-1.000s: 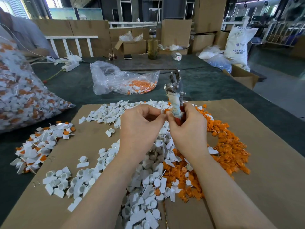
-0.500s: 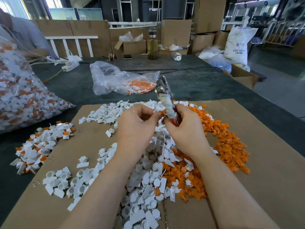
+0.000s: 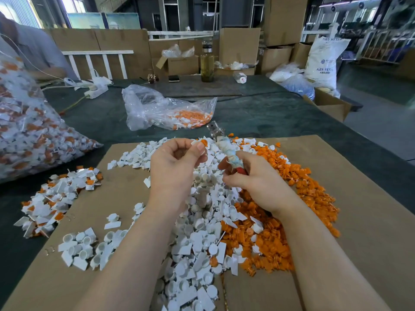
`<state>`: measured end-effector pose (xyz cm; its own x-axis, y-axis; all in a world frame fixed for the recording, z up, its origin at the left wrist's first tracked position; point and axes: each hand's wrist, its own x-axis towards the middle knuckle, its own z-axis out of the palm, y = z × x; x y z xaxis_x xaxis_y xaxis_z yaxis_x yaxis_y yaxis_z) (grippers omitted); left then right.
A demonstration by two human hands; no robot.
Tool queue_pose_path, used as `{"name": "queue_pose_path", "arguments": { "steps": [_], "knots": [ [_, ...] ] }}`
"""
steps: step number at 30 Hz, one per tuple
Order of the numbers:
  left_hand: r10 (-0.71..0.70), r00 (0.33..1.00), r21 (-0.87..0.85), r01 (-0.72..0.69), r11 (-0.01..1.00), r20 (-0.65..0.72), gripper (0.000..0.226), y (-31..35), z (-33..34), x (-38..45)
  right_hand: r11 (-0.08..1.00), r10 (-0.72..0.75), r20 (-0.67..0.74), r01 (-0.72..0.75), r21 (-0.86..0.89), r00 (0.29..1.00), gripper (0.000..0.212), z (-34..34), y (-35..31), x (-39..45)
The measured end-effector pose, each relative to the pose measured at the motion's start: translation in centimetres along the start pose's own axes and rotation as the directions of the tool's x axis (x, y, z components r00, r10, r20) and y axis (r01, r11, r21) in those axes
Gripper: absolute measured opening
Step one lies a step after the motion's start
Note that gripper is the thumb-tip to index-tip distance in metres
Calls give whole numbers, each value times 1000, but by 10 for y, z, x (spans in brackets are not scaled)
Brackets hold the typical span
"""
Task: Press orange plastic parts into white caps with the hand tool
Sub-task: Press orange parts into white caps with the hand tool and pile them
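The two hands have come apart. A second ago they were pressed close together around the hand tool, and the tool stood almost straight up. Now the left hand (image 3: 177, 162) has pulled away to the left and holds a small piece at its fingertips: a white cap with an orange part (image 3: 201, 142) in it. The grip there is a pinch between thumb and fingers. The right hand (image 3: 251, 178) has its grip wrapped around the handle of the hand tool (image 3: 226, 149), which now leans away toward the far side, its metal head pointing at the clear bag of orange parts (image 3: 166, 111).

This looks like one press is done and the joined piece has come out of the tool. I cannot tell if the orange part sits all the way in.

More work waits. The pile of white caps (image 3: 197, 232) lies under the hands on the cardboard sheet (image 3: 359, 221), and the pile of orange parts (image 3: 314, 194) lies just beside it on the right. A heap of joined pieces (image 3: 56, 196) sits at the left edge of the cardboard, on the desk (image 3: 269, 113). The new piece probably goes there next.
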<state>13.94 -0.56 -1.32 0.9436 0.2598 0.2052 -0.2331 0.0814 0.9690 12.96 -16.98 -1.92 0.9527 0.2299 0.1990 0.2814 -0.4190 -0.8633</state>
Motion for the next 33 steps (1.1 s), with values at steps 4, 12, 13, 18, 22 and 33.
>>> {"name": "queue_pose_path", "arguments": {
  "steps": [4,12,13,18,22,33],
  "knots": [
    [43,999,-33,-42,999,7,10,1,-4,1,999,39,83,-39,-10,996,26,-1,-1,-1],
    [56,998,-40,-56,998,18,8,4,-4,1,997,67,157,-59,-55,985,27,2,-5,-2],
    [56,998,-39,-55,998,20,7,4,-4,1,997,61,155,-55,-45,986,18,2,-3,-2],
    [55,998,-46,-54,997,29,7,7,-5,0,999,32,112,-26,-48,993,24,5,-3,-3],
    [48,998,-55,-46,997,33,8,8,-5,-1,998,-1,123,9,-58,992,24,6,-3,-2],
    [-42,998,-69,45,997,53,9,5,-7,3,980,-56,56,66,-190,997,5,10,5,1]
  ]
}}
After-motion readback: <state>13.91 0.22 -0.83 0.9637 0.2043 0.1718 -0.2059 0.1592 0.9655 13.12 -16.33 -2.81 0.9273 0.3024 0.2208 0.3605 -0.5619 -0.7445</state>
